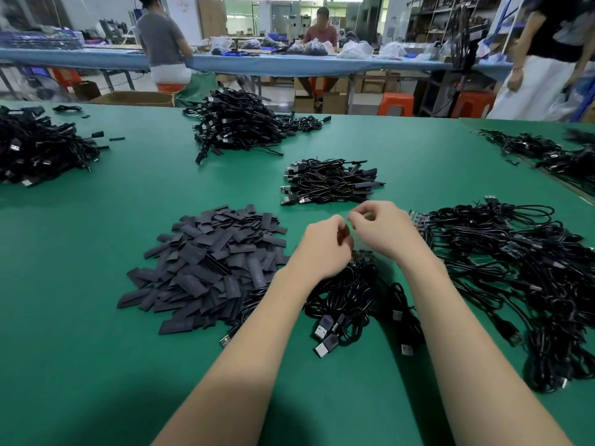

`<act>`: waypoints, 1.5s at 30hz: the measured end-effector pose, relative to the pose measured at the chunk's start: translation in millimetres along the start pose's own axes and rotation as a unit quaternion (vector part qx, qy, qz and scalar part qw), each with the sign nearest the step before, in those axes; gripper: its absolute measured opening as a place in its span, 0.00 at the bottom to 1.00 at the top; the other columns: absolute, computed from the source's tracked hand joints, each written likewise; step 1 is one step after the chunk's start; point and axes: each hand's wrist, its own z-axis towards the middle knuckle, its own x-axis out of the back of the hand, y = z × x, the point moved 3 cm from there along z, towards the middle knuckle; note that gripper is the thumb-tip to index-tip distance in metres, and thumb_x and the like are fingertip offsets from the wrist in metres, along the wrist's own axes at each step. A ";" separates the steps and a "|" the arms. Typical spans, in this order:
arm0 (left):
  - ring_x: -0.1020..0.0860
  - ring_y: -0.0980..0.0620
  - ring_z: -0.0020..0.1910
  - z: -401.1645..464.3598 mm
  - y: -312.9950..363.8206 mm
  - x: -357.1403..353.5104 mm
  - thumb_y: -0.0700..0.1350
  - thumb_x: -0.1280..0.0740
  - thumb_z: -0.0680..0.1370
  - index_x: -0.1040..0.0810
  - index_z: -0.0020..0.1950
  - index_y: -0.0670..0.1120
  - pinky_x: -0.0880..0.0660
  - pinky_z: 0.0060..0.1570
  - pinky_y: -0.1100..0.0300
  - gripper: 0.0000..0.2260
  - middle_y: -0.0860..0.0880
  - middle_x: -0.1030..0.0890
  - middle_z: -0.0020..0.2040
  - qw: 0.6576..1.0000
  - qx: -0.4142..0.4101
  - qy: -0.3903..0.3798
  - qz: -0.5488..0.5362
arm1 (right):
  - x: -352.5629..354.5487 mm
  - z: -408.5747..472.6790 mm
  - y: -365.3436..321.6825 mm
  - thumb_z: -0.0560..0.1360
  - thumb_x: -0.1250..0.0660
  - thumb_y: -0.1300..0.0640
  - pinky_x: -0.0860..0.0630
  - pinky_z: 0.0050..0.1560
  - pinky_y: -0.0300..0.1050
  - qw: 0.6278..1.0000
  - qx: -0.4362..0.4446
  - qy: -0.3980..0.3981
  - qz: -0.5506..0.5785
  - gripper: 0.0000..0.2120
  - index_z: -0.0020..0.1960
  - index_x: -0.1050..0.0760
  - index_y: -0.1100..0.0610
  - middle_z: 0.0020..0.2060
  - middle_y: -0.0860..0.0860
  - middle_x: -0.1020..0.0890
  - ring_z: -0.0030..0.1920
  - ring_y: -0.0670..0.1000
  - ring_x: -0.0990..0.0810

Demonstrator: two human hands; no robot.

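My left hand (pixel 325 249) hovers over a bundle of black USB cables (pixel 351 297) near the table's middle, fingers curled; what they hold, if anything, is hidden. My right hand (pixel 383 230) is just to its right, thumb and fingertips drawn together, with nothing visible between them. Small circuit boards (pixel 363 254) at the cable ends peek out between the two wrists. A heap of flat dark sleeves (pixel 209 265) lies left of my left hand. A larger tangle of cables with boards (pixel 515 275) spreads to the right.
On the green table (pixel 96 349), a small cable pile (pixel 328 181) lies ahead of my hands. Bigger piles sit behind it (pixel 235 123), at far left (pixel 35 149) and far right (pixel 560 152). Other people work at blue benches (pixel 289 64) beyond.
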 end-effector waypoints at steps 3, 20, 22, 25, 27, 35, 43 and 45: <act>0.23 0.44 0.51 -1.7 -0.2 2.0 0.47 0.39 0.82 0.22 0.52 0.47 0.26 0.57 0.48 0.07 0.49 0.18 0.48 0.999 -0.006 0.007 0.048 | 2.5 0.8 15.5 0.78 0.36 0.52 0.25 0.52 0.45 0.986 -0.064 -0.063 -0.138 0.11 0.55 0.17 0.50 0.53 0.55 0.16 0.51 0.57 0.22; 0.33 0.50 0.24 8.6 23.8 2.9 0.56 0.42 0.84 0.37 0.25 0.46 0.41 0.26 0.56 0.29 0.50 0.34 0.22 0.983 0.029 0.166 -0.077 | 16.1 -12.9 33.1 0.60 0.21 0.55 0.21 0.35 0.34 0.878 -0.125 -0.201 0.415 0.17 0.46 0.15 0.60 0.30 0.47 0.18 0.30 0.41 0.21; 0.35 0.51 0.23 8.2 25.1 2.7 0.56 0.42 0.84 0.39 0.25 0.46 0.42 0.26 0.56 0.29 0.51 0.36 0.21 0.982 0.023 0.172 -0.079 | 16.3 -13.6 33.9 0.60 0.21 0.56 0.21 0.34 0.34 0.866 -0.131 -0.203 0.438 0.12 0.42 0.14 0.60 0.31 0.48 0.17 0.30 0.41 0.20; 0.37 0.54 0.22 10.4 26.2 4.7 0.54 0.42 0.84 0.41 0.24 0.47 0.43 0.30 0.52 0.30 0.51 0.38 0.18 0.976 0.020 0.186 -0.114 | 12.4 -18.0 31.8 0.61 0.22 0.57 0.22 0.32 0.33 0.842 -0.152 -0.195 0.479 0.02 0.33 0.14 0.55 0.30 0.46 0.18 0.29 0.40 0.21; 0.33 0.56 0.23 12.8 24.4 5.6 0.55 0.42 0.84 0.37 0.23 0.45 0.39 0.32 0.56 0.30 0.52 0.32 0.19 0.972 0.017 0.187 -0.141 | 11.7 -20.4 31.8 0.62 0.23 0.56 0.23 0.31 0.33 0.828 -0.163 -0.181 0.505 0.04 0.29 0.15 0.53 0.29 0.45 0.19 0.28 0.40 0.22; 0.25 0.52 0.40 3.3 27.4 20.8 0.53 0.42 0.85 0.23 0.44 0.46 0.31 0.43 0.54 0.16 0.53 0.22 0.39 0.973 -0.046 0.196 -0.114 | 44.6 -21.5 14.5 0.65 0.23 0.54 0.21 0.35 0.33 0.840 -0.054 -0.205 0.500 0.02 0.37 0.14 0.51 0.35 0.46 0.16 0.32 0.41 0.19; 0.20 0.56 0.40 -13.4 24.4 9.6 0.47 0.33 0.82 0.21 0.54 0.47 0.24 0.48 0.60 0.05 0.53 0.17 0.41 0.886 0.087 0.007 -0.455 | 27.1 -14.7 11.0 0.69 0.21 0.57 0.20 0.36 0.35 0.891 -0.079 -0.067 0.442 0.06 0.43 0.15 0.58 0.37 0.52 0.14 0.32 0.45 0.18; 0.20 0.57 0.38 -15.3 18.0 5.8 0.41 0.31 0.80 0.21 0.52 0.46 0.23 0.46 0.62 0.02 0.55 0.18 0.36 0.873 0.097 -0.006 -0.479 | 28.6 -13.7 14.9 0.68 0.20 0.57 0.20 0.36 0.35 0.901 -0.092 -0.061 0.419 0.09 0.45 0.15 0.59 0.37 0.53 0.15 0.33 0.46 0.18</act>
